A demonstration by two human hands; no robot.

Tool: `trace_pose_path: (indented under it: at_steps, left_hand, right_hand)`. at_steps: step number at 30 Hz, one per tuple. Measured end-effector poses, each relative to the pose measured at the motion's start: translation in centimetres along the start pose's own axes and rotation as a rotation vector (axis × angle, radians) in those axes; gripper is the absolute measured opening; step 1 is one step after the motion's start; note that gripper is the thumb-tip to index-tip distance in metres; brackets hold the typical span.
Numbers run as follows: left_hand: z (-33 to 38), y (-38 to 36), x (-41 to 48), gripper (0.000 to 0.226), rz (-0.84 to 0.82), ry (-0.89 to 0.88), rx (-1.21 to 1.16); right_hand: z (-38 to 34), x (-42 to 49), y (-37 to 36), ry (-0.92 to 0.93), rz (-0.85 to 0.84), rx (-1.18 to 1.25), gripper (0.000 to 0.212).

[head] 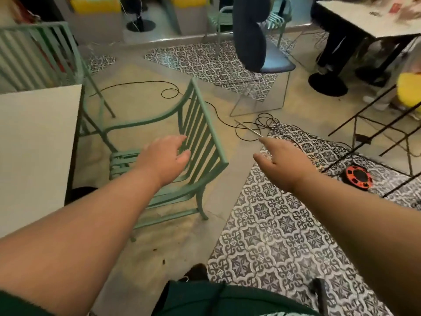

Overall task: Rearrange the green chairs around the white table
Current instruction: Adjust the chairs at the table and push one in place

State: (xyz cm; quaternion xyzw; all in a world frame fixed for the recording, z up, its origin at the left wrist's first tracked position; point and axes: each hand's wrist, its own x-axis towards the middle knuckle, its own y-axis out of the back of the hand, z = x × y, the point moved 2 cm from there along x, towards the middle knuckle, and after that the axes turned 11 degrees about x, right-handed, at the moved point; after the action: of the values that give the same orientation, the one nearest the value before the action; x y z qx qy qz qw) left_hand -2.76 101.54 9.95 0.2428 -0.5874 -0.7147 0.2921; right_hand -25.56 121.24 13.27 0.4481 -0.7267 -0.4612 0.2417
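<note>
A green metal chair (200, 131) with a slatted back stands on the floor, its seat facing the white table (34, 142) at the left edge. My left hand (165, 156) hovers over the seat just in front of the backrest slats, fingers apart and holding nothing. My right hand (282, 160) reaches out to the right of the chair above the patterned tiles, open and apart from the chair. A second green chair (43, 51) stands behind the table at the upper left. More green chairs (218, 17) stand far back.
Black cables (257, 126) loop across the floor beyond the chair. A red cable reel (358, 177) lies on the tiles at right. A dark blue chair (271, 60) on a wire frame stands ahead. Another table (364, 19) with a person's legs under it is at the upper right.
</note>
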Motion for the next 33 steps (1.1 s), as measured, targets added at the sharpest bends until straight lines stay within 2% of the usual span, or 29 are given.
trace_pose_path:
  at_steps: [8,16,21,26,33]
  left_hand:
    - [-3.5,-3.1,8.9,0.056,-0.073,0.179,0.082]
    - [-1.0,-3.0,16.0,0.054,-0.089,0.332,0.116]
    - [1.2,-3.5,18.6,0.055,-0.023,0.578,0.11]
    - [6.3,-6.0,18.4,0.055,-0.007,0.862,0.05]
    - [8.5,-7.7,16.5,0.055,0.019,1.107,0.032]
  right_hand:
    - [2.6,13.9,-1.1,0.153,-0.109,0.011,0.063]
    - [5.8,25.6,0.9,0.28,-0.241,0.002,0.067]
    - [6.6,33.6,1.3,0.511,-0.369,-0.023,0.066]
    - [8.2,40.3,2.5,0.66,-0.514,-0.046,0.067]
    - [5.4,45.3,-0.6,0.822,-0.626,-0.041,0.062]
